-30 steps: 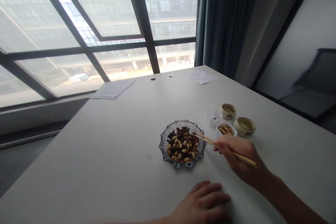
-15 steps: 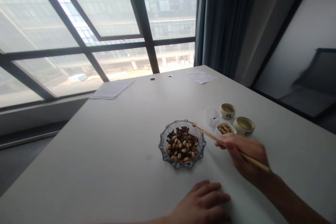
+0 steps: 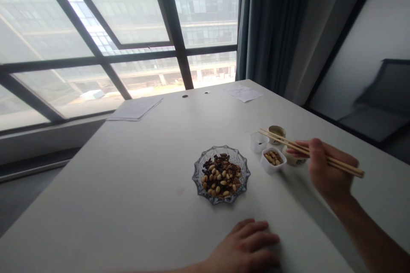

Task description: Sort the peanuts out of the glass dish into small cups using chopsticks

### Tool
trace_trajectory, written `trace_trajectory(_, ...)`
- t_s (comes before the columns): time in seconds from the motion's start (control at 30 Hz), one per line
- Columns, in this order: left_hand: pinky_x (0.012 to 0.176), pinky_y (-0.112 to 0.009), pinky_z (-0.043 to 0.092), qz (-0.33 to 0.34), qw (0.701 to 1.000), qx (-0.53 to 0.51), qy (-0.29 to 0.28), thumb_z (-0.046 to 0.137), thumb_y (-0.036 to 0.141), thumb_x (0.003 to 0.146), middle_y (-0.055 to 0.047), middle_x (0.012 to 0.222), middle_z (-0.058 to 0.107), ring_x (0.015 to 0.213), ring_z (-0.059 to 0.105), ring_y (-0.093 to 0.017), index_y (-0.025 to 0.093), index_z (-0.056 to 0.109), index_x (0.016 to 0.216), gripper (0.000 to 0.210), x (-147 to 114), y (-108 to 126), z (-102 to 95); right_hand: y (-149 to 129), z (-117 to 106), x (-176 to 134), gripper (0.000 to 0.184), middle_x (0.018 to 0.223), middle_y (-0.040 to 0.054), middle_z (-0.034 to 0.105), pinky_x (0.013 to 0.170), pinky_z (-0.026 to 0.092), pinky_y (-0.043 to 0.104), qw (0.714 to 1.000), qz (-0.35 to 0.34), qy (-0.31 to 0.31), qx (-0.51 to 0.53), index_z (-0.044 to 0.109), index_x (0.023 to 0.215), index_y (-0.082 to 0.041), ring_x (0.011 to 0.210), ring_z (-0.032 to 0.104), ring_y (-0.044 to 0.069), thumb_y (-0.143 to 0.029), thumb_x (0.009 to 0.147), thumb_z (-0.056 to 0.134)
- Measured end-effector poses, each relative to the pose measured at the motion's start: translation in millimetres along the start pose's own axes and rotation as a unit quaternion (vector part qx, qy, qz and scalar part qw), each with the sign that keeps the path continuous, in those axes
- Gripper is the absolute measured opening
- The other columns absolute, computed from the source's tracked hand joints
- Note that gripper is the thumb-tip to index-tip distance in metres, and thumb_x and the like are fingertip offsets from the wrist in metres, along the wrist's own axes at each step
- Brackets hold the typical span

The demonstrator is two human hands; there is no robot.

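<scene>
My right hand (image 3: 329, 166) is closed round a pair of wooden chopsticks (image 3: 296, 147). Their tips are above a white plastic cup (image 3: 255, 147) with a small dark bit inside; whether they pinch anything is too small to tell. Just in front is a second white cup (image 3: 269, 168) of tan nuts. Two cream ceramic cups stand behind, one (image 3: 279, 130) crossed by the chopsticks, the other (image 3: 296, 161) partly hidden by my fingers. My left hand (image 3: 248, 245) lies on the table, fingers spread, near a scalloped glass bowl (image 3: 196, 169) of pistachio-like nuts and dark brown pieces.
The white table (image 3: 112, 187) reaches to the windows. Stacked papers (image 3: 136, 108) lie at its far left, and more sheets (image 3: 244, 93) at the far right. Two cable holes are near the back edge. A dark curtain (image 3: 269, 30) hangs behind.
My right hand has moved right and the chopsticks have gone from the glass bowl's rim to above the white cup. My left hand stays in place.
</scene>
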State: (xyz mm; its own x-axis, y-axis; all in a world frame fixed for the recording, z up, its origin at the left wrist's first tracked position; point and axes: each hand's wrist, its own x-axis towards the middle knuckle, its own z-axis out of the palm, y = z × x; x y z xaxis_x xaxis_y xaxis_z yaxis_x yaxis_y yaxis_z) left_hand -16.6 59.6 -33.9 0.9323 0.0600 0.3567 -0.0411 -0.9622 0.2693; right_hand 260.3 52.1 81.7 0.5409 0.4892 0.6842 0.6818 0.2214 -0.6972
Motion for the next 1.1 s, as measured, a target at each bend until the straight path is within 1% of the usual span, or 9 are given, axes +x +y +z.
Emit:
trace_trajectory(0.13, 0.128, -0.031, 0.031, 0.0, 1.0, -0.006, 0.017, 0.054, 0.041, 0.113, 0.006, 0.148, 0.066, 0.147, 0.051, -0.017, 0.028, 0.069, 0.123, 0.022, 0, 0, 1.0, -5, 1, -3, 0.037, 0.072, 0.0063, 0.08, 0.063, 0.064, 0.032, 1.0, -0.002, -0.001, 0.007, 0.08, 0.09, -0.019, 0.061, 0.078, 0.021, -0.04, 0.108, 0.056)
trace_trajectory(0.2, 0.129, -0.031, 0.03, -0.001, 1.0, -0.005, 0.022, 0.055, 0.041, 0.112, 0.006, 0.148, 0.066, 0.147, 0.051, -0.017, 0.028, 0.069, 0.123, 0.022, 0, 0, 1.1, -6, 2, -7, 0.036, 0.072, 0.0062, 0.08, 0.062, 0.064, 0.032, 1.0, 0.0, -0.012, 0.021, 0.08, 0.091, -0.02, 0.061, 0.078, 0.022, -0.04, 0.108, 0.056)
trace_trajectory(0.3, 0.128, -0.032, 0.032, -0.001, 1.0, 0.003, 0.004, 0.054, 0.041, 0.113, 0.006, 0.149, 0.066, 0.148, 0.05, -0.017, 0.029, 0.069, 0.125, 0.022, 0, 0, 0.9, -6, 4, -13, 0.033, 0.076, 0.0059, 0.081, 0.065, 0.064, 0.032, 0.998, -0.012, -0.053, 0.039, 0.081, 0.093, -0.021, 0.067, 0.079, 0.022, -0.036, 0.108, 0.055)
trace_trajectory(0.4, 0.127, -0.033, 0.035, 0.0, 1.0, 0.012, -0.013, 0.055, 0.041, 0.112, 0.005, 0.15, 0.065, 0.149, 0.05, -0.018, 0.029, 0.069, 0.126, 0.023, 0, -1, 1.7, -11, 7, -20, 0.032, 0.077, 0.0036, 0.081, 0.069, 0.063, 0.031, 0.991, -0.063, -0.106, 0.049, 0.08, 0.093, -0.022, 0.069, 0.079, 0.019, -0.029, 0.109, 0.053)
trace_trajectory(0.5, 0.127, -0.033, 0.034, 0.003, 1.0, 0.012, -0.003, 0.054, 0.042, 0.113, 0.005, 0.15, 0.065, 0.148, 0.051, -0.018, 0.029, 0.069, 0.126, 0.023, -1, -1, 3.2, -17, 11, -26, 0.031, 0.073, 0.0005, 0.079, 0.066, 0.061, 0.026, 0.979, -0.109, -0.151, 0.077, 0.078, 0.092, -0.022, 0.065, 0.077, 0.016, -0.022, 0.108, 0.052)
trace_trajectory(0.6, 0.128, -0.033, 0.033, 0.002, 1.0, 0.01, 0.004, 0.054, 0.041, 0.113, 0.005, 0.15, 0.065, 0.148, 0.051, -0.018, 0.029, 0.069, 0.125, 0.023, -2, -1, 3.9, -20, 14, -31, 0.029, 0.074, -0.0005, 0.079, 0.065, 0.06, 0.024, 0.967, -0.126, -0.194, 0.107, 0.077, 0.093, -0.021, 0.064, 0.075, 0.013, -0.019, 0.107, 0.052)
trace_trajectory(0.7, 0.128, -0.033, 0.033, 0.001, 1.0, 0.012, 0.004, 0.053, 0.041, 0.113, 0.005, 0.15, 0.065, 0.148, 0.051, -0.018, 0.029, 0.07, 0.125, 0.024, -1, 0, 4.1, -20, 15, -33, 0.031, 0.072, -0.0014, 0.078, 0.06, 0.059, 0.021, 0.96, -0.122, -0.221, 0.12, 0.077, 0.091, -0.021, 0.061, 0.074, 0.012, -0.02, 0.108, 0.051)
trace_trajectory(0.83, 0.128, -0.032, 0.032, 0.002, 1.0, 0.012, 0.014, 0.052, 0.042, 0.113, 0.007, 0.149, 0.065, 0.147, 0.051, -0.018, 0.029, 0.07, 0.124, 0.025, -1, 0, 4.7, -19, 12, -33, 0.037, 0.065, -0.0029, 0.075, 0.052, 0.054, 0.018, 0.962, -0.099, -0.226, 0.118, 0.076, 0.085, -0.021, 0.052, 0.07, 0.009, -0.025, 0.11, 0.049)
trace_trajectory(1.1, 0.128, -0.033, 0.033, 0.006, 1.0, 0.009, 0.023, 0.053, 0.043, 0.113, 0.007, 0.149, 0.065, 0.147, 0.052, -0.018, 0.029, 0.069, 0.124, 0.024, 0, -1, 3.7, -16, 18, -34, 0.042, 0.062, -0.0019, 0.071, 0.054, 0.05, 0.023, 0.956, -0.101, -0.253, 0.112, 0.074, 0.083, -0.02, 0.052, 0.068, 0.011, -0.032, 0.112, 0.046)
